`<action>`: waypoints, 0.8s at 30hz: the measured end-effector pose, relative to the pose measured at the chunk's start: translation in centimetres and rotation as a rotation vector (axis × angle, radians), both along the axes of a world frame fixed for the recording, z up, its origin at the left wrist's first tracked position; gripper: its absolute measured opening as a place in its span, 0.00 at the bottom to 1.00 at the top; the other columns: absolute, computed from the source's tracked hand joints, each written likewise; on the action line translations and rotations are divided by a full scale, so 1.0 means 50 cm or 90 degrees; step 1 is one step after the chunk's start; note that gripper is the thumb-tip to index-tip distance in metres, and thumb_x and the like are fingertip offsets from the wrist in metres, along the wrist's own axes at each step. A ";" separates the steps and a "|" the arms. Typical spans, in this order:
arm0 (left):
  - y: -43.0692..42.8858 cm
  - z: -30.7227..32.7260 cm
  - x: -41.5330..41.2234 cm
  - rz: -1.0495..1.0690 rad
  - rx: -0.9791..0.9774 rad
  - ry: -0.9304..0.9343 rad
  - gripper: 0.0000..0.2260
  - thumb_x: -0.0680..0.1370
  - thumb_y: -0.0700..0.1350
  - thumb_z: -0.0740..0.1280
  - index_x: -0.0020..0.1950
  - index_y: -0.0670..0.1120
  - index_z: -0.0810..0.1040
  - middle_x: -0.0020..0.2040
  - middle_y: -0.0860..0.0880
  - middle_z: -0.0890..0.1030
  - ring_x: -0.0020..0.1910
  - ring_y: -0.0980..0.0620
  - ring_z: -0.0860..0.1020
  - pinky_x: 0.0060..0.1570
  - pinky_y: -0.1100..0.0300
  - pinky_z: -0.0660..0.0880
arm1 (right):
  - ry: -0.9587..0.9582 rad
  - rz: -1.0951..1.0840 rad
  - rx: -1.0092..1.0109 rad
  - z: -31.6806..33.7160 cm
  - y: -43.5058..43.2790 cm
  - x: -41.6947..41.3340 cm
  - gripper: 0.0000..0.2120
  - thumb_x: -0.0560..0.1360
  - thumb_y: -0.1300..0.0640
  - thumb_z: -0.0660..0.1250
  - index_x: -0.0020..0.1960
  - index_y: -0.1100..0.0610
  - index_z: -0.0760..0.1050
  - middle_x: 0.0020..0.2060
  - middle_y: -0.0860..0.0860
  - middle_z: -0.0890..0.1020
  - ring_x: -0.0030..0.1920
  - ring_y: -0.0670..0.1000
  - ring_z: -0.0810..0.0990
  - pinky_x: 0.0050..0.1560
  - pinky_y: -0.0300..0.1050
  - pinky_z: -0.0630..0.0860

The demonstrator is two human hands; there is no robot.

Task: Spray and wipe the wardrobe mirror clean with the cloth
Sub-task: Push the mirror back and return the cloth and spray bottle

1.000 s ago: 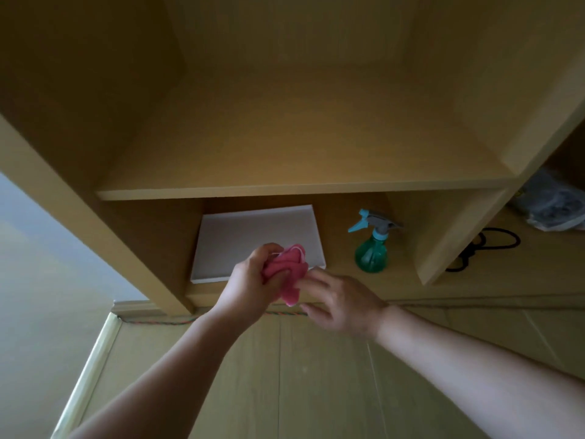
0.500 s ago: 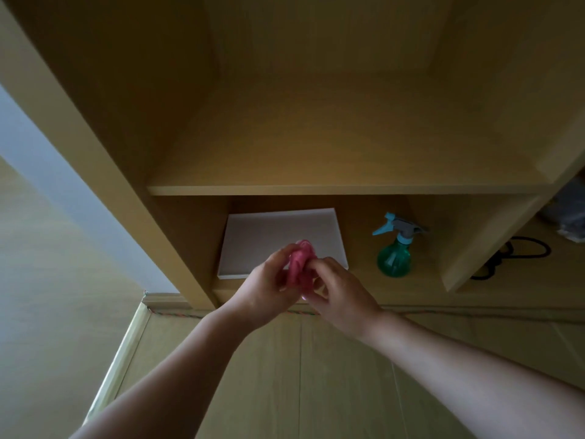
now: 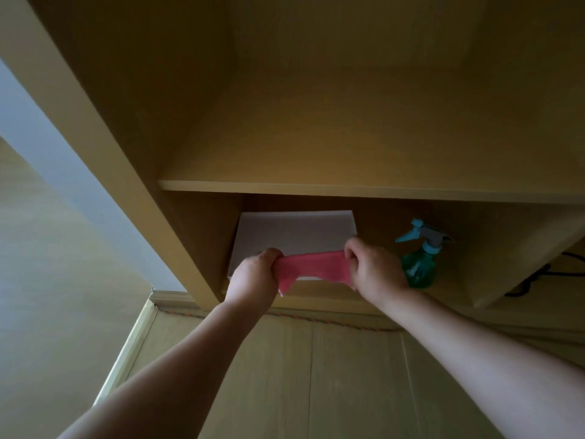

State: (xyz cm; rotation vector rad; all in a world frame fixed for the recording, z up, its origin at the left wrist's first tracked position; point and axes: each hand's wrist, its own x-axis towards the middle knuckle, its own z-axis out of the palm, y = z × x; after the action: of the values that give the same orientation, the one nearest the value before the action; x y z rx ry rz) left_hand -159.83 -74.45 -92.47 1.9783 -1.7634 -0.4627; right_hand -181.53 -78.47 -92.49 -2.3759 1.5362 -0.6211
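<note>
A pink cloth [image 3: 311, 270] is stretched flat between both hands in front of the low wardrobe compartment. My left hand [image 3: 253, 277] grips its left end and my right hand [image 3: 373, 270] grips its right end. A green spray bottle [image 3: 419, 267] with a light blue trigger head stands in the same compartment, just right of my right hand. At the left edge a grey-blue reflective panel [image 3: 38, 147] shows beside the wardrobe's side board; it may be the mirror.
A flat white box [image 3: 294, 232] lies in the low compartment behind the cloth. A wooden shelf [image 3: 348, 188] runs above it. A black cable [image 3: 538, 277] lies at the right. Wooden flooring [image 3: 316, 375] spreads below, with a skirting edge [image 3: 126, 353] at the left.
The bunched cloth has been pulled open: my hands moved apart and now stretch it wide. The view has shifted left and closer to the wardrobe.
</note>
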 end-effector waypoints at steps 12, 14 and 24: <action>-0.100 -0.092 0.059 0.117 0.015 -0.039 0.14 0.77 0.39 0.57 0.56 0.52 0.76 0.41 0.48 0.81 0.37 0.47 0.78 0.33 0.58 0.74 | 0.102 0.043 0.101 -0.083 -0.103 0.073 0.17 0.75 0.66 0.61 0.57 0.51 0.81 0.56 0.49 0.79 0.54 0.54 0.78 0.53 0.46 0.75; -0.117 -0.100 0.062 0.117 0.005 0.025 0.16 0.78 0.37 0.57 0.62 0.49 0.74 0.46 0.45 0.81 0.42 0.45 0.79 0.36 0.59 0.72 | 0.048 0.030 0.140 -0.094 -0.120 0.082 0.17 0.75 0.66 0.62 0.57 0.52 0.82 0.56 0.52 0.79 0.54 0.56 0.78 0.54 0.46 0.75; -0.185 -0.187 0.043 -0.057 0.146 -0.140 0.27 0.79 0.40 0.56 0.77 0.46 0.54 0.77 0.44 0.56 0.73 0.46 0.61 0.70 0.56 0.61 | 0.199 0.019 0.333 -0.130 -0.165 0.126 0.31 0.78 0.67 0.57 0.79 0.55 0.54 0.79 0.53 0.45 0.77 0.55 0.55 0.71 0.46 0.63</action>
State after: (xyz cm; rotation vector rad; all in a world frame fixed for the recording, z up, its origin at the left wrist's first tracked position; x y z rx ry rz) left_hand -157.66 -83.71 -101.80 2.1843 -2.0193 -0.5122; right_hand -175.21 -86.74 -98.99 -2.1407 1.5354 0.1629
